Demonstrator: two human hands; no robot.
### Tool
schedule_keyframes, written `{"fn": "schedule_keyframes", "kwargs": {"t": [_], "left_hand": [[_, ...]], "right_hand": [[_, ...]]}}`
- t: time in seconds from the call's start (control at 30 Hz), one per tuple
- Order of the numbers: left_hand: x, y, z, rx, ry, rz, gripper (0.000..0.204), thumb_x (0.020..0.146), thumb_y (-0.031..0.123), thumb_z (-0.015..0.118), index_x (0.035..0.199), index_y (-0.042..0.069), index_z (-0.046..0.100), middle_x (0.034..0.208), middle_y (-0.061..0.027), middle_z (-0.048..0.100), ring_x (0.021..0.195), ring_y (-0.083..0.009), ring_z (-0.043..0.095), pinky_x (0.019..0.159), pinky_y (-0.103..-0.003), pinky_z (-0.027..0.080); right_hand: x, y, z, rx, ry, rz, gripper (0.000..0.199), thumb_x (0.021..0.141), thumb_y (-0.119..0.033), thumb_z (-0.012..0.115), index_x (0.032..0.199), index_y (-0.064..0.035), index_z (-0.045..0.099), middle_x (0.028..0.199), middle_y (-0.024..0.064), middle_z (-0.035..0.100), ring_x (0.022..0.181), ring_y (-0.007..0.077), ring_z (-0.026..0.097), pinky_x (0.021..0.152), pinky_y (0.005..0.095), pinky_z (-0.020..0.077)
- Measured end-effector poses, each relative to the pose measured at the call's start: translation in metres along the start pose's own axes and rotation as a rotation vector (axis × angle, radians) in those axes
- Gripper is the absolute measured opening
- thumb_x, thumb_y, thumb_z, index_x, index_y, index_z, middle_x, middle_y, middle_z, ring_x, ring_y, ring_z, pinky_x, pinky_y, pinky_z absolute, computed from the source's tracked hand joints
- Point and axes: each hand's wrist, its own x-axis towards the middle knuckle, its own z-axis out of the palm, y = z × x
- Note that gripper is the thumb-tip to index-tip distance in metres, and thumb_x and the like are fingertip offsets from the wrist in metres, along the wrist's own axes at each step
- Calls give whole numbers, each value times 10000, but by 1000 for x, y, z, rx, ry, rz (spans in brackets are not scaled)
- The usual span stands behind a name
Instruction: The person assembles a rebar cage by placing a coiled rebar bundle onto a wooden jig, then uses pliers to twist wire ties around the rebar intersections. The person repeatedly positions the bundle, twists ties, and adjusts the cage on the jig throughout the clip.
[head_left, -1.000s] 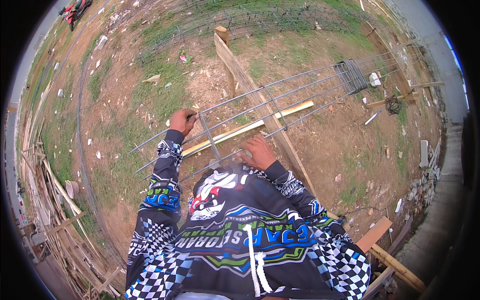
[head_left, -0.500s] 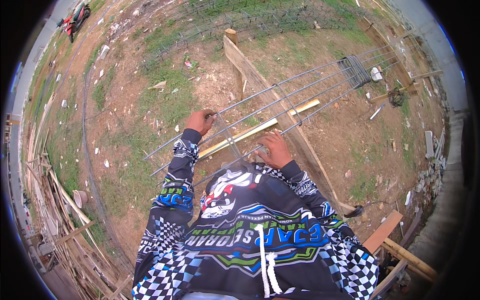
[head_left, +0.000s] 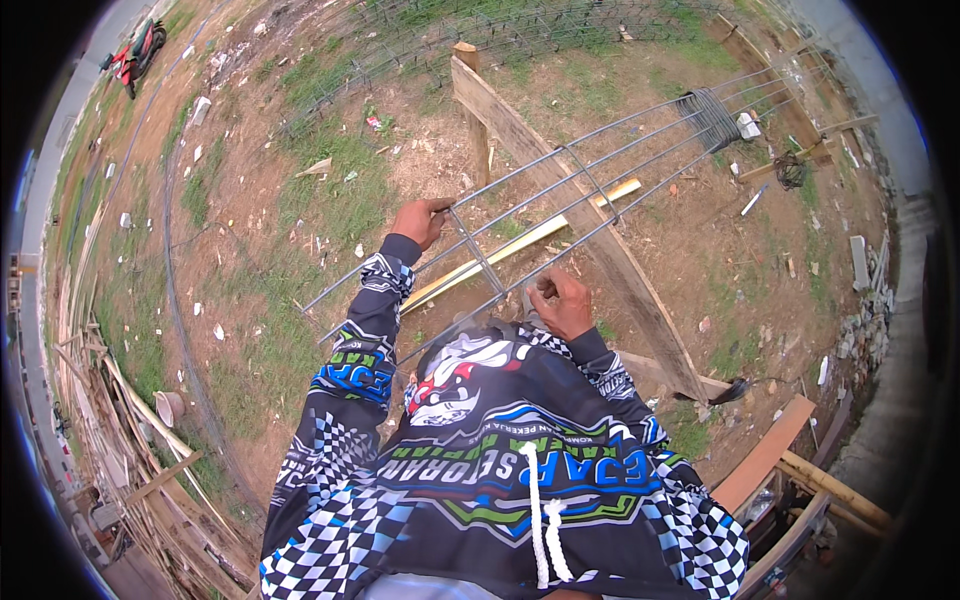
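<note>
Several long steel reinforcing bars (head_left: 530, 225) run side by side from lower left to upper right. A thin rectangular stirrup (head_left: 478, 250) crosses them in front of me, and a second stirrup (head_left: 592, 182) sits further right. My left hand (head_left: 422, 222) is closed at the first stirrup's far corner, where it meets the far bar. On the near side, my right hand (head_left: 563, 303) is curled closed just right of the stirrup's near corner, apart from the near bar. Whether its fingers hold something small is hidden.
A wooden plank (head_left: 560, 165) on a post (head_left: 475, 125) supports the bars. Bundled stirrups (head_left: 708, 120) hang at their far right. A pale wooden strip (head_left: 530, 240) lies below. Piled timber (head_left: 130, 440) lies left, and a wire mesh (head_left: 420, 50) at the back.
The first stirrup has shifted a little right along the bars. My left hand has moved right and away from me with it. My right hand has drawn off the near bar and curled its fingers.
</note>
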Motion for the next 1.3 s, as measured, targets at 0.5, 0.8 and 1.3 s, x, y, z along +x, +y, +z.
{"fn": "schedule_keyframes", "kwargs": {"t": [0.5,0.8,1.3], "left_hand": [[-107,-3,-82,-136,280,-283,401,908,235,628,1280,88,605,1073,-182,695,911,-293,677,821,-385,519],[-298,-94,-87,-542,1031,-788,460,1001,375,509,1171,-37,625,1006,-129,703,865,-178,662,763,-293,510],[-303,-64,12,-1152,819,-590,1013,849,840,161,1498,77,307,1428,-224,445,1274,-338,477,1029,-498,376]], "right_hand": [[-5,-12,40,46,-129,-38,293,839,-236,713,1093,-92,689,832,121,695,666,266,666,618,374,514],[-7,-4,43,30,-164,-9,280,873,-223,683,1091,-49,684,865,173,693,742,297,680,669,377,520],[-5,-19,39,3,-215,-14,303,866,-184,686,1141,-60,665,802,139,688,682,244,673,647,347,525]]}}
